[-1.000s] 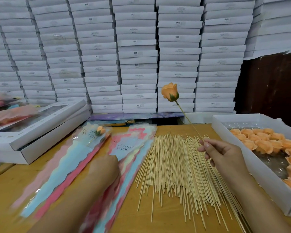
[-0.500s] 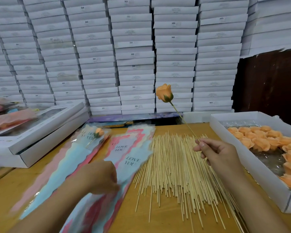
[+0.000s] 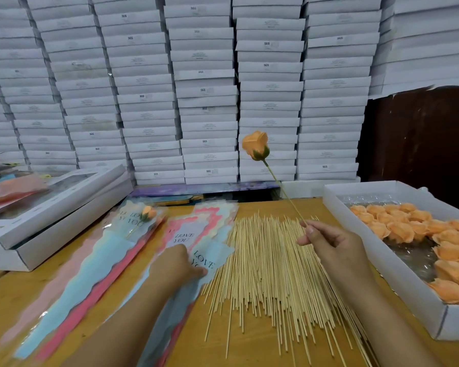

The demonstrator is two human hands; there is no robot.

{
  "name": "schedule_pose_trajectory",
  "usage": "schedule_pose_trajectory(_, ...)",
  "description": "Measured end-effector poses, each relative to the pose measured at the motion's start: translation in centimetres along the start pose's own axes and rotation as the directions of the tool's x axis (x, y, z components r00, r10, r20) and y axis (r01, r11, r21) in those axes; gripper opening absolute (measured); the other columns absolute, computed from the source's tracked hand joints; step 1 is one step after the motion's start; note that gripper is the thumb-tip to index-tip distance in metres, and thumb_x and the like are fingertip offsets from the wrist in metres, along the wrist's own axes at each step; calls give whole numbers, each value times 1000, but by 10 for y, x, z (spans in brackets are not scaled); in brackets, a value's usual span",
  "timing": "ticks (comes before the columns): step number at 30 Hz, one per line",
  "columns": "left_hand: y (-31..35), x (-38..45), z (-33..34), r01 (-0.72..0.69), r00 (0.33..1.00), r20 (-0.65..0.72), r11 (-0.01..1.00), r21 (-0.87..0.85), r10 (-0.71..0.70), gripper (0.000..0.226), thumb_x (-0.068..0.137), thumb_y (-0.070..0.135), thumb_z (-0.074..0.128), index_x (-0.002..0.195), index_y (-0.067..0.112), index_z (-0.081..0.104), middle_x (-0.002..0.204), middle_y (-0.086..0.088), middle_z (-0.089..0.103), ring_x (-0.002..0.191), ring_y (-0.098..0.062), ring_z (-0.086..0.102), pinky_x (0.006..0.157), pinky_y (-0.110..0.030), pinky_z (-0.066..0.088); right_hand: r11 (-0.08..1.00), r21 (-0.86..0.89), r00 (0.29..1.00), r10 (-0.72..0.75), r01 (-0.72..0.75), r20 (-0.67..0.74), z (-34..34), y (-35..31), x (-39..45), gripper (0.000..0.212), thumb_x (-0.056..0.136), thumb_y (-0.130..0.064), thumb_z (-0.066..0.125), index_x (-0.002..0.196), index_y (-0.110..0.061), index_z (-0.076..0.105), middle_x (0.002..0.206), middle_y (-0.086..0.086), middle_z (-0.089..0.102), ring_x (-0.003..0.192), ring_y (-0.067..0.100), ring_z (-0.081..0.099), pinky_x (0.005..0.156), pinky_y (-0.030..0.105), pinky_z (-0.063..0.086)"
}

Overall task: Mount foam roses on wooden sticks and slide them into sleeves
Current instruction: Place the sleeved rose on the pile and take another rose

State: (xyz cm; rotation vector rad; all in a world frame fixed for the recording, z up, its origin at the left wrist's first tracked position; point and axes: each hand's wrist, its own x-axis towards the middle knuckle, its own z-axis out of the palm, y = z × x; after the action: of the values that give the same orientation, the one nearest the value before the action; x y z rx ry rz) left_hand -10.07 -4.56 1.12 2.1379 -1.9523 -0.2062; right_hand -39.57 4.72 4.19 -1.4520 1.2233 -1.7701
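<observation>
Wooden table (image 3: 252,350): yellow-brown top, lower frame, bearing all items below.

Loose wooden sticks (image 3: 270,274): pale heap, lower centre, fanned toward the near edge.

Left hand (image 3: 175,268): lower centre-left, on the topmost sleeve (image 3: 204,256); fingertips pinching that sleeve's right edge, just beside the sticks. Pale blue, printed "LOVE YOU".

Stack of sleeves (image 3: 196,226): under and beyond the left hand; pink, white and blue scalloped layers.

Right hand (image 3: 334,247): centre-right, above the stick heap; thumb and forefinger pinching the lower part of one stick (image 3: 284,192), other fingers curled.

Mounted rose (image 3: 256,144): orange foam head with green base, atop the held stick, raised at centre frame, tilted up and to the left.

Filled sleeve (image 3: 133,229): left of the stack, lying flat, a small orange rose (image 3: 149,213) on a stick showing near its upper end.

White tray (image 3: 398,282): right edge of frame, holding many orange rose heads (image 3: 400,226) over clear film.

Windowed flat boxes (image 3: 56,205): left, two stacked.

White cartons (image 3: 207,88): wall of stacked columns across the upper frame.
</observation>
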Motion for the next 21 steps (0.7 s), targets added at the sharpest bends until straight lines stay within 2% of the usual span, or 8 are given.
schedule_pose_trajectory(2,0,3,-1,4,1000,13,998,-69,-3,47,74,53,81,95,21,55,92,3,59,79,-10,53,71,-25,47,1000,-8,1000,16,-16,1,0,0,0,37,93,-11,64,74,-39,78,94,-10,77,103,-6,65,92,22,45)
schedule_pose_trajectory(5,5,0,-4,18,999,-30,979,-201,-24,31,74,32,83,94,18,64,85,-1,62,74,-10,57,63,-28,49,999,6,999,52,-52,-7,-1,0,1,23,87,-9,69,80,-28,80,98,-19,75,100,-9,65,87,18,46)
schedule_pose_trajectory(7,8,-5,-9,46,998,-20,945,-324,-56,17,78,24,77,88,13,67,79,-4,59,69,-12,55,61,-27,45,998,7,998,61,-61,-14,-3,0,3,20,87,-11,69,83,-27,80,96,-22,75,90,-5,66,78,17,45)
schedule_pose_trajectory(9,12,-14,-21,52,997,82,895,-444,-18,14,86,25,73,85,16,62,83,-2,62,74,-12,59,63,-24,46,998,23,999,52,-51,-4,-4,0,4,27,91,-12,65,81,-32,80,92,-15,75,70,-1,60,65,18,45)
schedule_pose_trajectory(13,26,-40,-48,176,954,284,590,-788,94,10,89,12,74,98,10,73,90,-10,78,78,-26,75,71,-40,62,983,158,995,81,-89,55,-6,-2,3,24,96,-9,59,99,-26,76,91,5,76,56,5,55,45,18,45)
schedule_pose_trajectory(15,34,-48,-53,218,938,314,453,-864,147,14,87,6,74,100,4,71,85,-12,77,69,-24,74,61,-36,61,930,289,970,187,-225,154,-6,-3,3,18,90,-11,64,101,-16,77,96,9,76,57,5,56,44,17,44)
schedule_pose_trajectory(17,44,-56,-53,247,929,319,329,-911,186,16,85,2,74,100,1,69,83,-16,75,64,-25,71,56,-31,58,846,377,918,289,-378,273,-5,-3,3,21,80,-16,69,98,-15,79,106,9,75,59,5,57,44,15,44)
schedule_pose_trajectory(21,59,-69,-48,234,912,277,172,-957,302,24,84,3,73,107,0,69,101,-20,75,82,-30,73,71,-37,61,661,448,793,433,-603,429,-2,-1,3,37,75,-9,72,110,-2,71,114,19,72,57,9,60,43,15,48)
